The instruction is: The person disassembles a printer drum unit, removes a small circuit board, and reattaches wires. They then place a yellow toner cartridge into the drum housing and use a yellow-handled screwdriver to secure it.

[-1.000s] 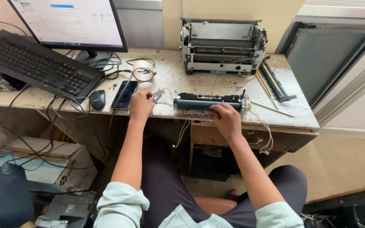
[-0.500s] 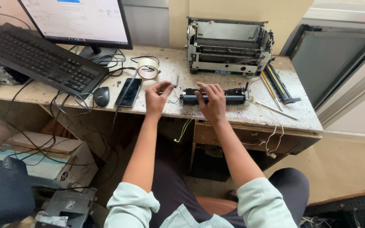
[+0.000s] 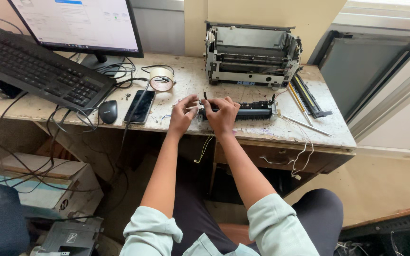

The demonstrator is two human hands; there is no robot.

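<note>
Black fuser roller assembly (image 3: 243,112) lying lengthwise near front edge of bench (image 3: 262,135), just before stripped printer chassis (image 3: 251,56). Right hand (image 3: 221,115) clamped over its left end, seemingly to steady it; left hand (image 3: 182,115) curled beside that end, fingertips pinching a small part, too small to identify. Phone (image 3: 140,106), mouse (image 3: 108,112), tape roll (image 3: 161,78) left of hands.

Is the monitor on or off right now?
On. The monitor at the back left of the desk shows a lit white window with a blue bar, above the black keyboard.
</note>
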